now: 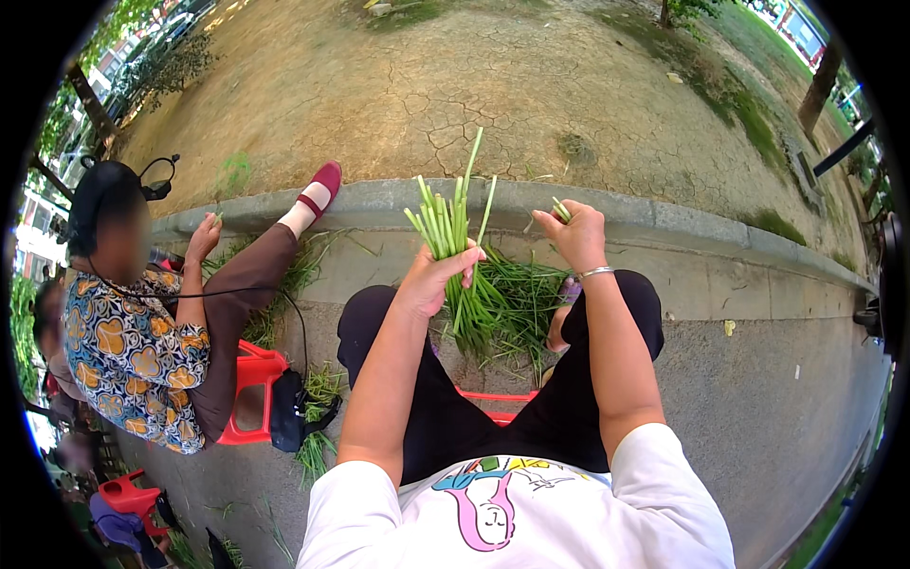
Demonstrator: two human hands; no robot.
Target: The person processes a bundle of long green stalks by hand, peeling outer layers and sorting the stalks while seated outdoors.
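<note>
My left hand [438,278] is closed around a bunch of long green stalks [449,225]. Their pale cut ends point up and away, and the thinner, darker green ends hang below the fist. One stalk sticks up well above the others. To the right, my right hand [577,232] is closed on a short piece of green stalk [561,210], with its end showing past the fingers. The two hands are apart. Beneath them, between my knees, lies a loose heap of thin green stalks [519,289] on the ground.
A concrete curb [701,224] crosses in front, with cracked bare soil [398,104] beyond. At left a person in a patterned shirt [142,356] sits on a red plastic stool [254,394], a black bag [287,410] beside it. Green trimmings [318,446] litter the pavement. Further people sit behind.
</note>
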